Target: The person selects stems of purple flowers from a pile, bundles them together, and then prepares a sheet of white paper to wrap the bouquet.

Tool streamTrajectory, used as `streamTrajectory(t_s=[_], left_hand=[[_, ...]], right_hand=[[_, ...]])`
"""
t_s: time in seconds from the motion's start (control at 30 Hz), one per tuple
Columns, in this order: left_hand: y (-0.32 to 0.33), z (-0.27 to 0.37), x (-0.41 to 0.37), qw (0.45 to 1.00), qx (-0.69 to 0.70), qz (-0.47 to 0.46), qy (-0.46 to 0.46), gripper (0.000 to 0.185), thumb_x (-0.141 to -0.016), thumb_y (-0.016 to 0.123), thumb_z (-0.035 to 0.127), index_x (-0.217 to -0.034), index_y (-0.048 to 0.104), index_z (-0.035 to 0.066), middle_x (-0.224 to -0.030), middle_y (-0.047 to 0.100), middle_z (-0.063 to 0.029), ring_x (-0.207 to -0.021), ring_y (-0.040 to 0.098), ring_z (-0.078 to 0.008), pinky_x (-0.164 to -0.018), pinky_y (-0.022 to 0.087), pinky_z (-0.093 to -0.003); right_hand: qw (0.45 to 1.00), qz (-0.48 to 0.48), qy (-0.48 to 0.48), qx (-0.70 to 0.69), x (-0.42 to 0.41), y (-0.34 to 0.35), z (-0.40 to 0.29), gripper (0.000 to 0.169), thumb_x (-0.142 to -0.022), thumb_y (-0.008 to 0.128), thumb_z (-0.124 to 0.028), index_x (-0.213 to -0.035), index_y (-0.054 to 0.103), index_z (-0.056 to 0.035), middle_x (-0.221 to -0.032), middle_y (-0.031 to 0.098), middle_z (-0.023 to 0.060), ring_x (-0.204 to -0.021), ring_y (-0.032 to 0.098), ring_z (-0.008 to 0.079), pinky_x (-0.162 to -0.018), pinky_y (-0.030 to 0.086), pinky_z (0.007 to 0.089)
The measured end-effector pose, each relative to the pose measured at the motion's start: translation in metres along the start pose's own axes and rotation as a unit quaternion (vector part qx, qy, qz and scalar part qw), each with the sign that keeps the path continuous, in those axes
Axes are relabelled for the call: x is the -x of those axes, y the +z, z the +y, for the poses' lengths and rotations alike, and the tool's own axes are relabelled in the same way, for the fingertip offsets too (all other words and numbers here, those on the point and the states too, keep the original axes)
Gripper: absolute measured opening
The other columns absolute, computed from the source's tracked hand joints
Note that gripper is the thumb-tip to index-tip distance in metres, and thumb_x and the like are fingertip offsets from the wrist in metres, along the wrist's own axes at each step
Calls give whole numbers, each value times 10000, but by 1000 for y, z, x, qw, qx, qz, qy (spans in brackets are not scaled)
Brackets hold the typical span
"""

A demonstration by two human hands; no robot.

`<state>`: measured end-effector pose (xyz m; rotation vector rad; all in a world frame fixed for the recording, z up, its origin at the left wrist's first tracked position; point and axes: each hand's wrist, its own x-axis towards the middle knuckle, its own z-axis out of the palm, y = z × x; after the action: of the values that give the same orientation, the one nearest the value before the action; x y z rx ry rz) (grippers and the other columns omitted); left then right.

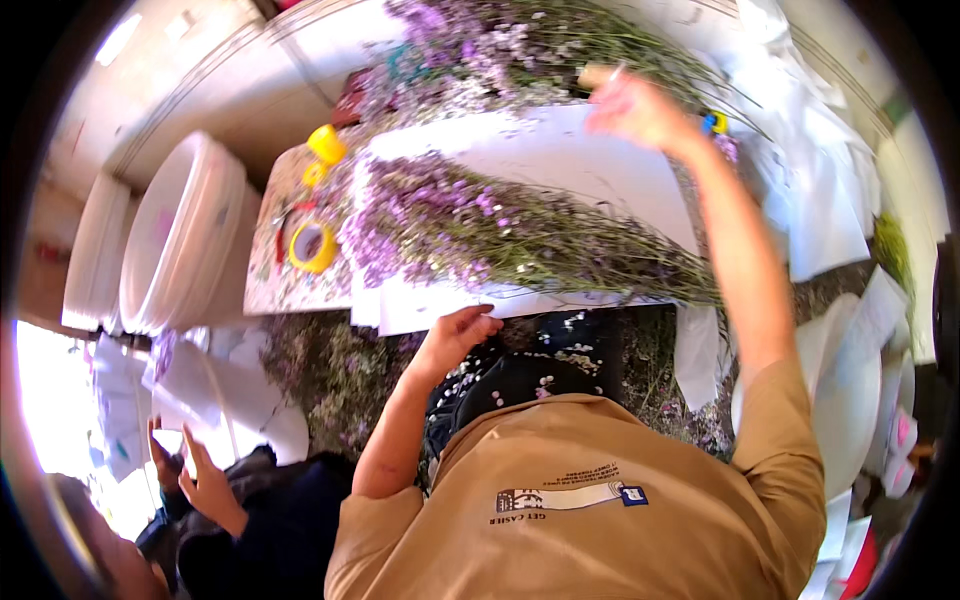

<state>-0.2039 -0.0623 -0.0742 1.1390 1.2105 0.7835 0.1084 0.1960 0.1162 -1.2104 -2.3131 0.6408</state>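
A large bunch of purple and white flowers on long green stems [525, 232] lies across white paper sheets [600, 165] on the table. My left hand [461, 334] is at the paper's near edge, its fingers slightly curled; whether it pinches the paper is unclear. My right hand [626, 109] is raised over the far right side of the paper, near the stems of a second flower bunch [517, 45]. It is motion-blurred and seems to have a small tan object [596, 76] at its fingers; the grip is unclear.
Yellow tape rolls [313, 247] and a red-handled tool [280, 245] lie on the table's left part. Large pale tubs [184, 232] stand left. Cut flowers [345, 375] fill the floor below. Another person's hands [206, 484] hold a phone at lower left. White wrapping [795, 142] hangs right.
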Motion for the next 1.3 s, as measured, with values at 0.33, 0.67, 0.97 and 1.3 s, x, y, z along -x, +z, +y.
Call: streamTrajectory(t_s=[0.33,0.67,0.97,1.3], left_hand=[[2,2,-22,900,430,29,68,679,-937,702,339,-1471,359,99,-1439,506,-107,-1338,486,-331,-1091,397,-619],[117,49,-30,961,234,-92,116,524,-794,742,-33,-1284,559,10,-1174,651,-46,-1076,604,-175,-954,492,-342],[100,22,-55,967,222,-67,103,523,-798,717,-72,-1290,545,-36,-1169,686,-105,-1099,643,-239,-1001,498,-386],[72,24,-27,929,364,3,68,482,-802,587,-62,-1282,558,-17,-1175,653,-113,-1073,632,-257,-945,504,-390]], right_hand=[[911,-240,-23,-334,19,155,-63,947,-736,888,-139,-1509,362,12,-1368,579,156,-1201,576,215,-1007,486,359],[984,82,26,-154,252,98,14,1078,-675,886,-274,-1523,287,19,-1423,502,143,-1329,457,249,-1142,321,372],[858,360,155,-331,289,77,5,527,-727,760,11,-1227,593,-1,-1191,672,81,-1087,654,199,-945,526,341],[918,231,126,-296,216,57,-8,694,-769,834,-377,-1262,556,24,-1160,648,98,-1009,652,232,-854,540,366]])
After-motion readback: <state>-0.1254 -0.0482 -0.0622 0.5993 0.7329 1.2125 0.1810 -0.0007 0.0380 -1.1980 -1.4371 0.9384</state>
